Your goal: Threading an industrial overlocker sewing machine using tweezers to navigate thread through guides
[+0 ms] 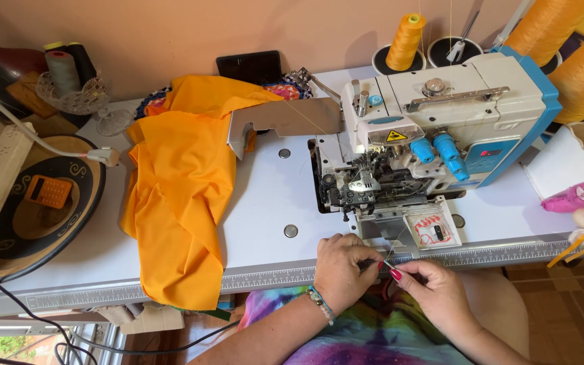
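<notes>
Both hands, left hand (341,267) and right hand (429,289), pinch thread (388,260) at the table (265,203) edge, sewing machine (414,149) unthreaded, orange cloth (177,203) waiting unsewn

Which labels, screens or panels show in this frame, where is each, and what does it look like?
Warning label: machine front, small yellow triangle.
Control panel: machine's right side, blue with red display.
Threading diagram: open front cover, white with red lines.
Dark screen: against the wall, black rectangle.
Orange calculator: on the round tray, left.
</notes>
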